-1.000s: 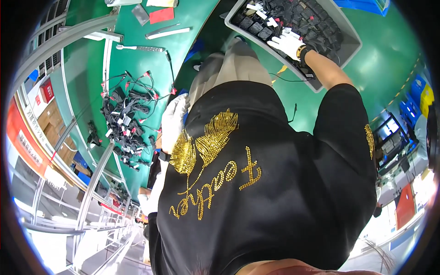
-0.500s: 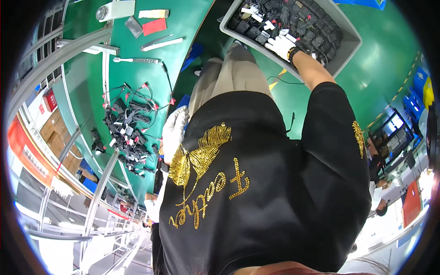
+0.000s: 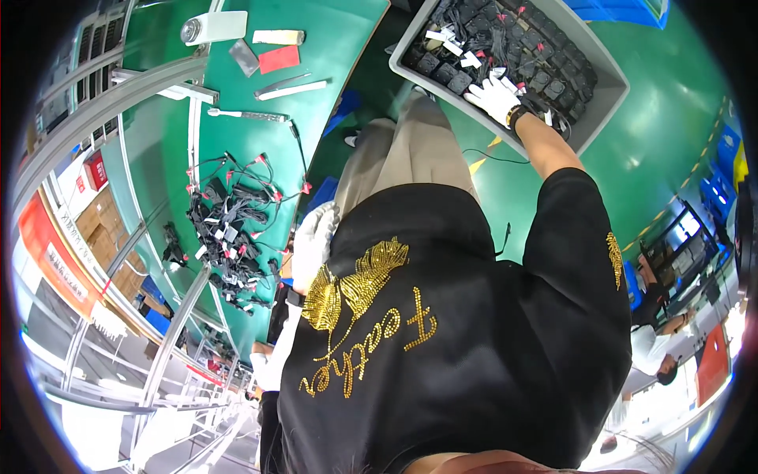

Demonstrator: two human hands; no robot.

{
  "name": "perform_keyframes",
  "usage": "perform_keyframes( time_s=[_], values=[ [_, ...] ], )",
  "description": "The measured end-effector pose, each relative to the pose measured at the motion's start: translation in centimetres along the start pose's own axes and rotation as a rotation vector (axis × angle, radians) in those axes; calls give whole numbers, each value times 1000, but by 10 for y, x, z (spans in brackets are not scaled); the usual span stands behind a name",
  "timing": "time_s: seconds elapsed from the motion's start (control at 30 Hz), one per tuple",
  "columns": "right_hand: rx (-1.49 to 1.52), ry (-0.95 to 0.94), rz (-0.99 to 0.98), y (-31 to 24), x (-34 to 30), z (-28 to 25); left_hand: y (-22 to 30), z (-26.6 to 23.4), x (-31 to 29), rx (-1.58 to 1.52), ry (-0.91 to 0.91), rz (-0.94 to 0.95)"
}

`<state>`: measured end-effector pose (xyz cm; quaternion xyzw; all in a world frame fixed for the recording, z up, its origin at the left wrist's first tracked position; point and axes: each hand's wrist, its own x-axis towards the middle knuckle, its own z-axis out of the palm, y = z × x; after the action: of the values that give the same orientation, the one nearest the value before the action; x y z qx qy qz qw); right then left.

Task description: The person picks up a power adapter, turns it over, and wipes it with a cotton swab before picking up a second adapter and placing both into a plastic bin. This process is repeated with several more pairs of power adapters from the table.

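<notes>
My right hand [image 3: 495,100], in a white glove, reaches into a grey bin [image 3: 604,107] at the far right. Its fingers are stretched out and apart over black square-bodied parts [image 3: 541,80] with cables and white tags; nothing shows clearly gripped. My left hand [image 3: 314,235], also gloved in white, rests low by my hip beside the table edge. Its fingers lie loosely extended against my side, with nothing seen in them. Nearest to it on the green table is a heap of black cables [image 3: 229,233] with red connectors and white tags.
On the green table [image 3: 332,47] lie a toothbrush-like brush [image 3: 245,115], tweezers [image 3: 284,85], a red piece [image 3: 279,58], a grey piece [image 3: 244,58] and a white device [image 3: 215,28]. Metal framing [image 3: 170,316] runs along the left. People [image 3: 651,351] work at the right.
My right hand has shifted slightly over the parts in the bin, its fingers spreading a little. The whole view has moved a bit; my left hand stays by my hip.
</notes>
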<state>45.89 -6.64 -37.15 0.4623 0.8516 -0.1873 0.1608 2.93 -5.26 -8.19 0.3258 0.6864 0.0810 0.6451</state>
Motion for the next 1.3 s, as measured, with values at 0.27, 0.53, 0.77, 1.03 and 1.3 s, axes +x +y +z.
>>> perform_keyframes(
  time_s=[0.27, 0.53, 0.77, 1.03, 1.3],
  values=[
    [-67, -87, 96, -15, -5, -52, -10, -2, -1, -19, 11, -2],
    [153, 269, 739, 45, 28, -95, -17, 1, 5, -54, 40, 11],
    [457, 279, 1322, 74, 32, -35, -17, -4, -2, -139, 56, -64],
    [171, -84, 1254, 93, 11, -4, -35, -8, 4, -43, 40, -112],
    [311, 677, 964, 45, 22, -25, -21, -3, 12, 406, 35, 135]
  ],
)
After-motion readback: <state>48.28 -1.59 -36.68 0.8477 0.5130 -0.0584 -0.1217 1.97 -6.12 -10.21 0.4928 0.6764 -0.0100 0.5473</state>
